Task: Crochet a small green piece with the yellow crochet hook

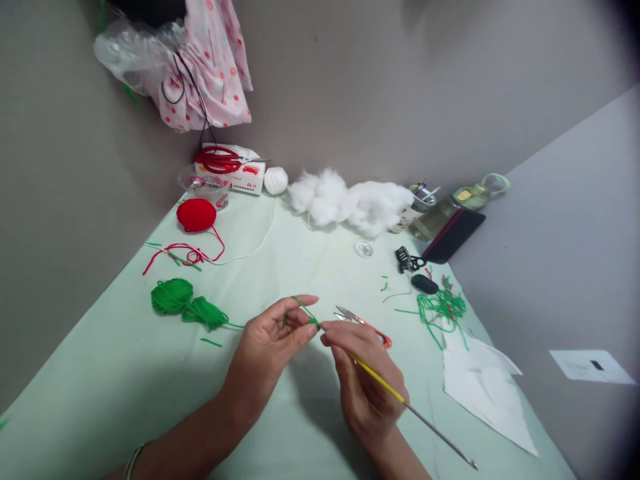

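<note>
My left hand (274, 337) pinches a small bit of green yarn work (315, 322) between thumb and fingers, with a strand running over its raised index finger. From that hand the strand trails left to a green yarn skein (205, 313). My right hand (371, 373) grips a crochet hook (379, 379) with a yellow handle and metal ends. One end of the hook meets the green yarn at my left fingertips; the other points down to the right. Behind my right hand lie thread snips (385, 341) with orange handles, partly covered.
A red yarn ball (197, 215), white yarn ball (276, 181), and red scissors (220, 160) are at the back left. White stuffing (350, 200) lies along the wall. At right are a phone (454, 235), claw clip (409, 259), green yarn scraps (440, 307) and white paper (483, 383).
</note>
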The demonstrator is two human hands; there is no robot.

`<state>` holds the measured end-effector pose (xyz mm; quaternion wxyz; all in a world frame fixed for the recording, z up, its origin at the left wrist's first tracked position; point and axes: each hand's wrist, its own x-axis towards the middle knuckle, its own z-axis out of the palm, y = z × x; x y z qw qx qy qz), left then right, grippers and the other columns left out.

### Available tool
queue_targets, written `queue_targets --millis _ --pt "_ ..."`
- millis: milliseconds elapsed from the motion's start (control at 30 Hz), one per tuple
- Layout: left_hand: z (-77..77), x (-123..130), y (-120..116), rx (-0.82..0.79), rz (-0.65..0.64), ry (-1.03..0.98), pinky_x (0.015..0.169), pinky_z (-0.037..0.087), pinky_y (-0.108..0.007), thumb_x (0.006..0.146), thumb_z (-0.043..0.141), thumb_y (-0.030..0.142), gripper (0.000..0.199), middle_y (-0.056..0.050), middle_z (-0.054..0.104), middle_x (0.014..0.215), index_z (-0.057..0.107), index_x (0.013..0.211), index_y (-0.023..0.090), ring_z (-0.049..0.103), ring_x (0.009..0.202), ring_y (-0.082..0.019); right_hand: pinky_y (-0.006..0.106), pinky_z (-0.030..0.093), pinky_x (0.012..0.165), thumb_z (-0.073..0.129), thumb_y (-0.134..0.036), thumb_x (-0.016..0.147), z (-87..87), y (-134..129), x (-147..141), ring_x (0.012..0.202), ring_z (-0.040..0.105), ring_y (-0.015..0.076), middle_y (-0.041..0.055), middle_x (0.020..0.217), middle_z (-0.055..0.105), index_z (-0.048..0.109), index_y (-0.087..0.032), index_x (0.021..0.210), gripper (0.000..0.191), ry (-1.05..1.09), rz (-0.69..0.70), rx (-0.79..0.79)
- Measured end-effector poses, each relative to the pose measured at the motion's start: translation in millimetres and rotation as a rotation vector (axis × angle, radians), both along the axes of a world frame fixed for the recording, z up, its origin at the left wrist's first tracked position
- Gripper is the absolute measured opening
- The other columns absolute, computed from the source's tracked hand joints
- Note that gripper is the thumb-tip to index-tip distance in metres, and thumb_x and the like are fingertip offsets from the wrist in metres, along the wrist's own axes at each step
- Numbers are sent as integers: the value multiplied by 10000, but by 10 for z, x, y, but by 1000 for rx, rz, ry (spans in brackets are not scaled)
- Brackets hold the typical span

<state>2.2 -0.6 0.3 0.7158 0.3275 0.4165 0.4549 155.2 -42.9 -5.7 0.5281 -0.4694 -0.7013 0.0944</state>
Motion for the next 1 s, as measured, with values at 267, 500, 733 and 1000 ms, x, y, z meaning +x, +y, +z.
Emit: queue_targets --millis 267,500,733,1000 --pt "88 1 -34 -222 -136 -248 836 474 -273 794 884 295 563 33 638 822 724 1325 202 575 787 -125 300 648 756 650 -24 935 -67 -79 29 870 755 175 19 1015 770 755 -359 1270 485 -139 -99 63" --pt "73 -76 75 -137 -122 -169 862 440 -289 836 844 272 380 45 619 773 792 1209 219 549 758 -119 328 609 657 607 -192 1023 115 70 79 687 712 165 43 842 767 801 -227 1008 198 469 11 -213" --pt "37 -34 -11 -78 -179 -152 920 456 -310 856 834 256 395 26 665 864 765 1245 258 636 890 -151 300 604 634 654 -254 1011 73 123 36 711 704 159 48 880 771 813 -240 984 163 552 122 -311" --pt "44 -42 16 -86 -215 -194 953 444 -335 872 826 267 520 31 671 831 679 1369 222 634 867 -154 298 592 662 659 -224 1008 103 93 7 755 695 159 38 857 746 831 -270 1020 178 468 155 -256"
